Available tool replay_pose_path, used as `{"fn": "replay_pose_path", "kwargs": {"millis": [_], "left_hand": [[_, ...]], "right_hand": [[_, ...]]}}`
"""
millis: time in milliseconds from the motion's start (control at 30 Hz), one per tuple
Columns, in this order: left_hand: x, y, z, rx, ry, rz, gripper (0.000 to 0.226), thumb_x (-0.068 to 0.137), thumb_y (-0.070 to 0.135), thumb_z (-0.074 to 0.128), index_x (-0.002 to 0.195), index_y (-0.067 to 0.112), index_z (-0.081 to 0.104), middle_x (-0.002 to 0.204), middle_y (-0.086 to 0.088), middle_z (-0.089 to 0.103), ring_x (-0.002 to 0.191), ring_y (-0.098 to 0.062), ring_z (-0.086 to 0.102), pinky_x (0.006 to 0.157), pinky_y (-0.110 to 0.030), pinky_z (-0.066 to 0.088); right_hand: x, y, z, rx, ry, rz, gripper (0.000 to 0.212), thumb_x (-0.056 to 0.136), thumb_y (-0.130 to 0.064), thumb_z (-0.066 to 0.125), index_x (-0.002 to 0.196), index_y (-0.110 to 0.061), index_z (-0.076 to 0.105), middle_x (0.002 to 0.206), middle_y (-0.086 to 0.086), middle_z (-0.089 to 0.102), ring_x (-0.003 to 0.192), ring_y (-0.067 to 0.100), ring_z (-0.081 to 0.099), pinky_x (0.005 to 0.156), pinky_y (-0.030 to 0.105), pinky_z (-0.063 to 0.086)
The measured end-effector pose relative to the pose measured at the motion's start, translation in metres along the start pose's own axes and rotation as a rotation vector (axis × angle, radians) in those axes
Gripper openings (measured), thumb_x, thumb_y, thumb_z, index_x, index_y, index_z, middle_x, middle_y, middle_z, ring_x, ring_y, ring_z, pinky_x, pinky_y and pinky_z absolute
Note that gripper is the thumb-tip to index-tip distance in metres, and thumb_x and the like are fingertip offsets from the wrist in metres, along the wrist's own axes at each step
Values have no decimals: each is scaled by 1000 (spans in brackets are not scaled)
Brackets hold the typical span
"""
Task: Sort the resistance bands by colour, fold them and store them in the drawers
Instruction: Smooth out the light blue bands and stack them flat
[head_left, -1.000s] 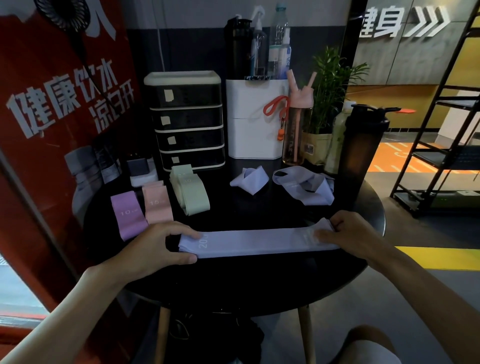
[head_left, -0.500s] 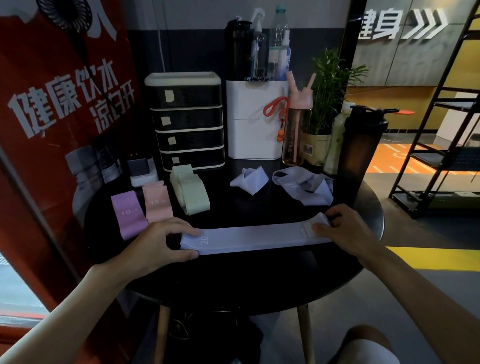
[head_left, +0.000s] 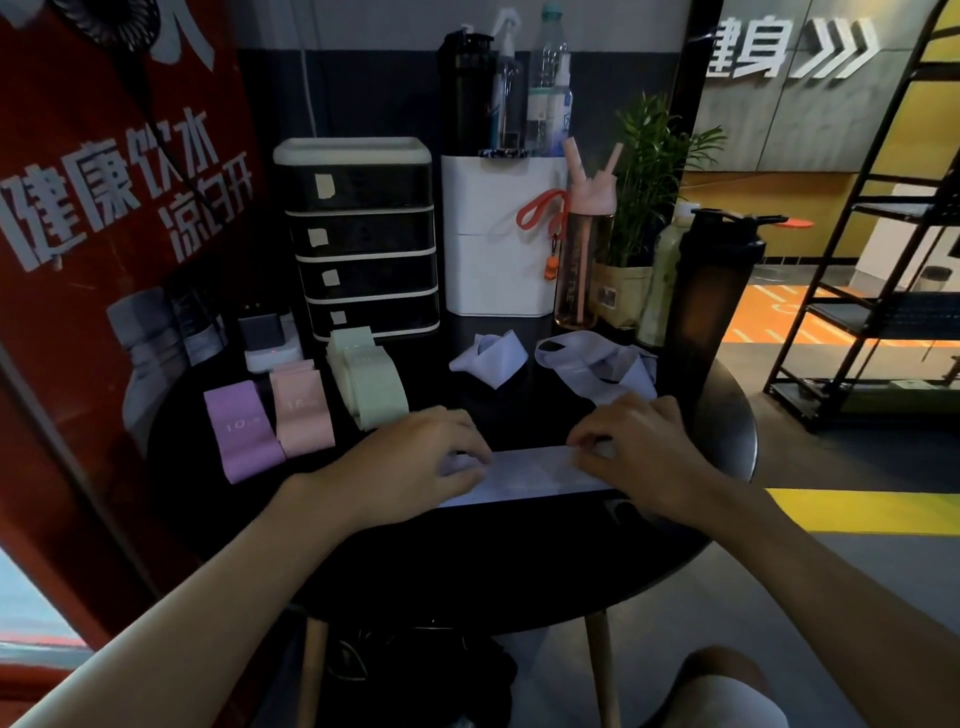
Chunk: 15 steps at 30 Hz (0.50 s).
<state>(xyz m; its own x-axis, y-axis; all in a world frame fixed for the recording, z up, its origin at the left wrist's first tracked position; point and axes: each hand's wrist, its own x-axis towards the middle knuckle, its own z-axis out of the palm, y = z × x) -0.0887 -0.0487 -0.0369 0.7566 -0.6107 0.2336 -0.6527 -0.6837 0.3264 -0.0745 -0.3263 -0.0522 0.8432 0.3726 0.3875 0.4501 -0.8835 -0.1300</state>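
Both hands pressing lavender band, centre frame, on tabletop (head_left: 519, 561).
Left: purple band (head_left: 240, 435), pink band (head_left: 303, 415), green band (head_left: 370, 384). Left hand (head_left: 415, 462) and right hand (head_left: 636, 457), fingers curled down together on lavender band (head_left: 524, 475). Drawers (head_left: 363, 239) upper centre.

Dim, brighter at right, wide-angle edge distortion

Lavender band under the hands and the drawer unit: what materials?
Lavender band: looks like woven elastic fabric, matte; it lies flat and limp, and creases softly. Drawer unit: likely plastic, with glossy dark translucent fronts and a cream frame whose edges catch highlights.
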Motion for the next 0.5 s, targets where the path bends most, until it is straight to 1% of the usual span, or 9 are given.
{"fn": "replay_pose_path", "kwargs": {"millis": [67, 133, 200, 300, 367, 400, 467, 500], "left_hand": [[6, -2, 9, 3, -53, 5, 11, 95, 33, 62, 100, 30, 72, 98, 18, 57, 92, -2, 56, 85, -34, 50], [8, -6, 12, 8, -68, 5, 7, 93, 33, 63, 92, 33, 70, 94, 19, 56, 87, -2, 57, 80, -38, 51], [10, -9, 11, 9, -88, -2, 7, 92, 34, 63, 92, 33, 70, 94, 20, 56, 85, -2, 58, 78, -39, 52], [16, -11, 6, -29, -132, -17, 9, 93, 34, 64, 93, 31, 72, 94, 16, 59, 83, -5, 59, 77, -39, 53], [21, -13, 6, -59, -88, -49, 8, 92, 34, 63, 96, 33, 71, 93, 14, 59, 83, -5, 58, 77, -36, 53], [23, -15, 7, -71, -54, -80, 10, 92, 33, 65, 99, 34, 70, 94, 14, 58, 84, -4, 57, 77, -34, 52], [27, -21, 9, -76, -23, -148, 18, 88, 31, 68, 106, 32, 68, 98, 14, 56, 86, -2, 55, 78, -28, 50], [29, -23, 9, -77, -35, -170, 19, 87, 30, 70, 105, 32, 68, 98, 14, 57, 86, -2, 56, 78, -26, 50]], "right_hand": [[1, 1, 2, -6, -60, -18, 15, 90, -33, 58, 92, -36, 72, 97, -19, 67, 98, 5, 53, 79, 33, 26], [3, 2, 2, -4, -80, -29, 15, 89, -35, 58, 90, -36, 72, 96, -19, 65, 94, 2, 54, 78, 31, 26], [7, 3, 0, -14, -111, -45, 15, 89, -36, 57, 90, -36, 72, 96, -19, 65, 92, 0, 54, 77, 30, 24], [19, 3, -7, 12, -255, -23, 14, 87, -33, 57, 84, -35, 70, 88, -22, 66, 88, -1, 53, 81, 31, 22], [34, 2, -8, 71, -320, 1, 14, 85, -32, 58, 77, -32, 69, 79, -21, 66, 81, -2, 55, 81, 32, 28], [43, 1, -7, 136, -328, 17, 14, 85, -33, 60, 75, -30, 69, 76, -19, 66, 77, -2, 57, 79, 31, 34], [64, -3, 0, 278, -291, 39, 15, 86, -34, 65, 75, -25, 68, 74, -12, 66, 70, 3, 61, 70, 30, 47], [76, -4, 6, 304, -256, 43, 17, 87, -32, 66, 73, -21, 66, 73, -9, 66, 67, 9, 61, 67, 33, 50]]}}
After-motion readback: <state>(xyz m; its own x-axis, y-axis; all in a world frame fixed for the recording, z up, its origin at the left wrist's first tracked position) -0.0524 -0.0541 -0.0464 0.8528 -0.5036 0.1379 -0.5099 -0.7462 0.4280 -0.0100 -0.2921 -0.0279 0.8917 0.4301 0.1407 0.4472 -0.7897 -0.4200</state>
